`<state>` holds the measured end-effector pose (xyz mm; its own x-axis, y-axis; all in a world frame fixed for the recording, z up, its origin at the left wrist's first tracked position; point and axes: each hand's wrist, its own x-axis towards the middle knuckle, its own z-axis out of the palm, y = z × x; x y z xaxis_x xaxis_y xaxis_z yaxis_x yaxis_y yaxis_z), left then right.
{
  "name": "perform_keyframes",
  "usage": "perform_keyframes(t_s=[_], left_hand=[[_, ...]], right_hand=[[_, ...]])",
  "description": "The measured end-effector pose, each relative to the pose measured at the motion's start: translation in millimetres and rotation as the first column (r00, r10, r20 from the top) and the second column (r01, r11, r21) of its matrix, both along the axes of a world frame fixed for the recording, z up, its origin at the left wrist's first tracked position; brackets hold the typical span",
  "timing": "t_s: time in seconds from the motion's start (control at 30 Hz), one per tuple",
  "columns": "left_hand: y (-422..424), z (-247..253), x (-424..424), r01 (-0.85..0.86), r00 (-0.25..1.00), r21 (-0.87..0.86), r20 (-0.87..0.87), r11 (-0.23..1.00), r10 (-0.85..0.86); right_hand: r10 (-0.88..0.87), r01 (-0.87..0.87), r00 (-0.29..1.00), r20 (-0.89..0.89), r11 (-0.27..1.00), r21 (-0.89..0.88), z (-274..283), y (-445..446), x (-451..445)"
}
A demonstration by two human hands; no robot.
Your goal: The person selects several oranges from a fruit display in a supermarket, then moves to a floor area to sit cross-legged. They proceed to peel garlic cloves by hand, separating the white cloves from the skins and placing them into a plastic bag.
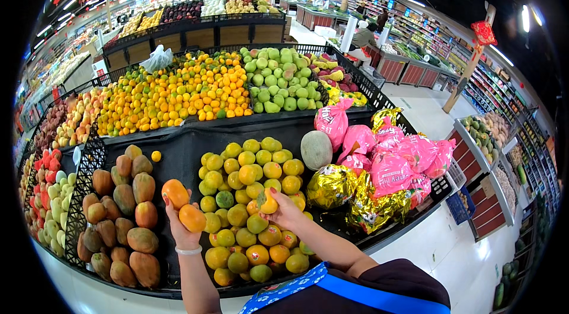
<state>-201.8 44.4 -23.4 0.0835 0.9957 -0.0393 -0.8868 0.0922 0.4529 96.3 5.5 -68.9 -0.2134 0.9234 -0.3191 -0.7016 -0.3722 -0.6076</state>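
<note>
Two orange fruits (184,205) rest in my left hand (183,229), held above the black display surface between a heap of brown-orange papayas (126,200) and a pile of green-orange citrus fruits (245,238). Over that citrus pile, my right hand (282,211) grips one orange fruit (267,201) with a greenish patch on its side. Some of the citrus fruits bear small stickers. My fingers partly cover the fruits that I hold.
Pink-wrapped bundles (393,158), gold-foil-wrapped items (332,186) and a netted melon (316,150) lie at the right. Small orange citrus (178,92) and green pears (280,78) fill the rear tier. A black mesh divider (84,198) stands left of the papayas. A person (365,38) is in the background.
</note>
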Motion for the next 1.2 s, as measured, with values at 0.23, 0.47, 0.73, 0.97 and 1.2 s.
perform_keyframes(t_s=[0.23, 0.47, 0.73, 0.97, 1.2], left_hand=[[-3.4, 0.0, 14.7, 0.073, 0.992, -0.053, -0.096, 0.996, -0.078], [0.3, -4.1, 21.2, 0.092, 0.986, -0.077, -0.130, 0.993, -0.102], [7.4, -29.9, 15.8, 0.189, 0.979, 0.051, -0.084, 0.981, -0.184], [-13.2, 19.0, 23.9, 0.247, 0.968, 0.023, 0.046, 0.969, -0.248], [-3.6, 5.6, -6.1, 0.154, 0.966, 0.042, 0.206, 0.987, -0.160]], right_hand=[[-0.088, 0.088, 0.964, -0.250, 0.996, -0.012, 9.2, -15.5, 3.6], [-0.043, 0.059, 0.991, -0.130, 0.990, 0.128, -10.7, -0.1, 14.4], [-0.214, 0.137, 0.897, 0.387, 0.966, 0.217, 0.9, 13.3, 15.2], [-0.333, -0.446, 0.348, 0.876, 0.763, 0.468, 107.2, 57.0, -67.8], [-0.242, -0.559, 0.370, 0.897, 0.713, 0.423, 104.1, 95.5, -112.8]])
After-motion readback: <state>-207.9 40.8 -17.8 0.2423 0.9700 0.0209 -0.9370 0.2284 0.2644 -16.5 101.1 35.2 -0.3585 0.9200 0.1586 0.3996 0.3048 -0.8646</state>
